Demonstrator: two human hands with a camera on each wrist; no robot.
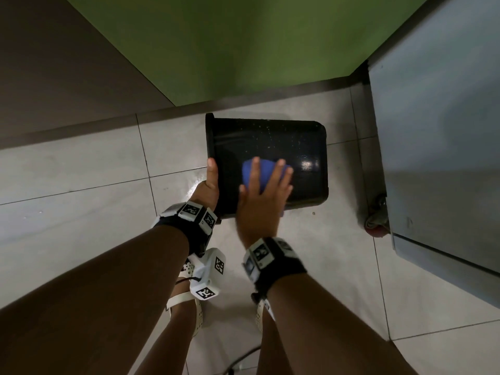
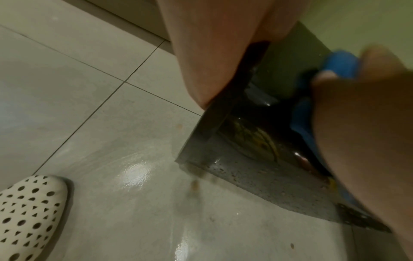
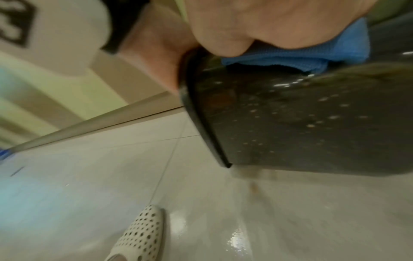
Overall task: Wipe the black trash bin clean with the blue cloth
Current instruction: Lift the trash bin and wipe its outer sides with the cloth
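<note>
The black trash bin (image 1: 270, 139) lies tipped on its side over the tiled floor, with its mouth to the left and water drops on its wall. My left hand (image 1: 209, 185) grips the rim, thumb on the outside; its fingers are hidden. My right hand (image 1: 259, 201) presses the blue cloth (image 1: 266, 169) flat on the bin's upper side with its fingers spread straight. In the left wrist view the bin's rim (image 2: 245, 180) drips brownish water, and the cloth (image 2: 342, 63) shows under the right hand (image 2: 368, 141). In the right wrist view the cloth (image 3: 324, 54) is squeezed between palm and bin (image 3: 301, 123).
A grey cabinet (image 1: 433, 131) on castors (image 1: 374, 220) stands close to the right of the bin. A green wall (image 1: 230, 44) rises behind. The floor under the rim has a wet shiny patch (image 2: 134, 173). My white perforated shoes (image 2: 29, 208) are nearby, and a cable (image 1: 243, 358) lies at my feet.
</note>
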